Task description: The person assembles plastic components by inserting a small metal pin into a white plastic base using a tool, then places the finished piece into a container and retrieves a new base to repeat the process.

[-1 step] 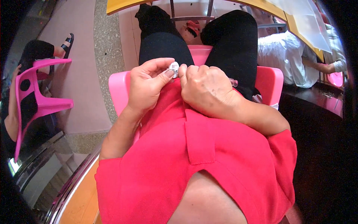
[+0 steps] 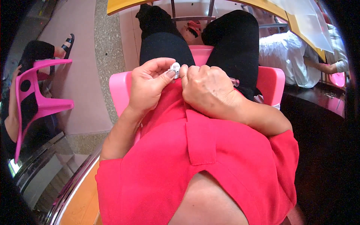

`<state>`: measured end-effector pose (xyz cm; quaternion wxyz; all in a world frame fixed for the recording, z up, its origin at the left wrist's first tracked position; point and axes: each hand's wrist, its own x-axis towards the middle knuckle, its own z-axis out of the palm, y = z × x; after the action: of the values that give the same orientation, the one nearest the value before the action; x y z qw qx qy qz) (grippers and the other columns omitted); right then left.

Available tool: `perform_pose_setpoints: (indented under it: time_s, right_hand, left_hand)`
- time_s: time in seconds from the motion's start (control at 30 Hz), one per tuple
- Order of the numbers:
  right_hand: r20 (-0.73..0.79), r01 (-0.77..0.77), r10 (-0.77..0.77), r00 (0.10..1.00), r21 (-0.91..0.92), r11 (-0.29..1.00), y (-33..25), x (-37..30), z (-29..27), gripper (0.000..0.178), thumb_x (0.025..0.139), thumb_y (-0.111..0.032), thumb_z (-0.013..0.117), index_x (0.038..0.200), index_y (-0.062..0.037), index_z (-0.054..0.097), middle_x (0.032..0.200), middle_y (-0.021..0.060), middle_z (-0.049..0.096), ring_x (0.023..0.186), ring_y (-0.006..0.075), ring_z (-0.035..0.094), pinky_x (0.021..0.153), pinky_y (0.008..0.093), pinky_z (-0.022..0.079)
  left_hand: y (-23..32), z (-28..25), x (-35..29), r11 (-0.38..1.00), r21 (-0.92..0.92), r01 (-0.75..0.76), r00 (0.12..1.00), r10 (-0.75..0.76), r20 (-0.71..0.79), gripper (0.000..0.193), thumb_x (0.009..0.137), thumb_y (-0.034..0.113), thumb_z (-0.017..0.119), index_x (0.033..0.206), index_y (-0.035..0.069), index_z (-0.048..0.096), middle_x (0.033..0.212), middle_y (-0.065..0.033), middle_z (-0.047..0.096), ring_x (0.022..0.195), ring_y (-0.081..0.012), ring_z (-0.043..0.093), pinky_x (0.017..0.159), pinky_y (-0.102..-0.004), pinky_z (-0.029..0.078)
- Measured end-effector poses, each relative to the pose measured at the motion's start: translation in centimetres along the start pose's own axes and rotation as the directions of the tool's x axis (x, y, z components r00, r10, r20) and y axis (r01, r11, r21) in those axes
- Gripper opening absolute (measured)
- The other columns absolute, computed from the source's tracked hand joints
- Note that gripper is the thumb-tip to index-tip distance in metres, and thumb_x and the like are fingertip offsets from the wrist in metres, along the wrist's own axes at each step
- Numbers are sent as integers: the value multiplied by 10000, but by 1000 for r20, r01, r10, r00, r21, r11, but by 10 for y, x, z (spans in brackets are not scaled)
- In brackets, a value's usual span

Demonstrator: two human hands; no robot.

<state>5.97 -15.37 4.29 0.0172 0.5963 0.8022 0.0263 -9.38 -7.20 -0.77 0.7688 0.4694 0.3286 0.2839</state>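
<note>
Over my lap, my left hand (image 2: 150,80) pinches a small white round plastic part (image 2: 175,66) between thumb and fingertips. A bit of metal shows on that part beside the thumbnail. My right hand (image 2: 206,84) is closed like a fist right next to it, its thumb and forefinger meeting the part's right side. From the little-finger side of this fist sticks out the end of a clear pinkish handle (image 2: 235,82), like that of a small screwdriver. The rest of the tool is hidden inside my hand.
I sit on a pink plastic chair (image 2: 276,84). Ahead is the yellow edge of a table (image 2: 127,4) with a translucent sheet (image 2: 309,22) hanging over it. A person sits at the left on another pink chair (image 2: 48,103); a person in white (image 2: 288,56) is at the right.
</note>
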Motion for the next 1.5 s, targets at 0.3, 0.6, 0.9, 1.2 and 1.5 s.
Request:
perform_pose_setpoints:
  time_s: [0.3, 0.6, 0.9, 1.2, 1.5]
  right_hand:
    - [-32, -74, 91, 995, 356, 932, 28, -8, -18, 435, 674, -70, 659, 1097, -5, 583, 732, 124, 578, 678, 277, 611, 581, 372, 495]
    - [-222, 18, 42, 974, 260, 966, 21, -4, -17, 335, 731, -112, 615, 1054, -22, 624, 728, 81, 570, 658, 210, 578, 575, 330, 473]
    - [-154, 47, -24, 988, 150, 988, 14, 0, -13, 327, 780, -149, 572, 1067, -1, 621, 756, 63, 575, 667, 196, 577, 582, 317, 476]
    - [-195, 20, 29, 980, 248, 969, 27, -1, -20, 350, 742, -110, 585, 1067, 20, 584, 725, 96, 560, 657, 226, 597, 560, 336, 490]
    - [-202, 14, 33, 979, 228, 973, 23, 2, -13, 343, 758, -111, 575, 1070, 32, 576, 737, 100, 564, 670, 228, 607, 571, 333, 496]
  left_hand:
    - [11, -9, 1, 948, -316, 33, 991, 10, 135, 221, 912, 70, 559, 1108, -28, 591, 942, -130, 658, 793, -196, 653, 678, -273, 529]
    - [15, -8, -1, 941, -333, 58, 986, -2, 166, 243, 928, 72, 532, 1132, -49, 584, 937, -170, 656, 772, -233, 664, 622, -275, 537]
    - [13, -5, -2, 953, -301, 39, 991, 2, 137, 237, 914, 35, 542, 1128, -60, 582, 954, -182, 658, 778, -230, 665, 636, -279, 551]
    - [23, -14, 5, 931, -366, 14, 983, 54, 174, 260, 930, 36, 480, 1150, -81, 554, 1008, -237, 633, 830, -293, 662, 715, -339, 557]
    - [20, -9, 4, 934, -356, -26, 982, 90, 166, 261, 932, 25, 476, 1158, -83, 547, 1016, -228, 631, 862, -292, 660, 745, -347, 554]
